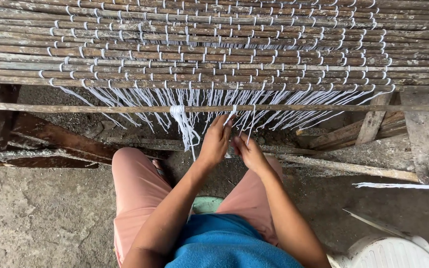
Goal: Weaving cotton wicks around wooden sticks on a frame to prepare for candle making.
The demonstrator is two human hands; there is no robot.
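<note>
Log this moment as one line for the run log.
left hand: pinching white string | right hand: on strings | at thin stick | below stick mat

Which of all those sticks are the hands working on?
The lone stick nearest the person, apart from the tied mat. The left hand and right hand handle white string at it.

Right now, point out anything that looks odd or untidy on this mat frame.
One thick bunch of white strings hangs clumped on the loose stick, left of the left hand; the other strings hang thinly spread. Nothing looks broken.
</note>
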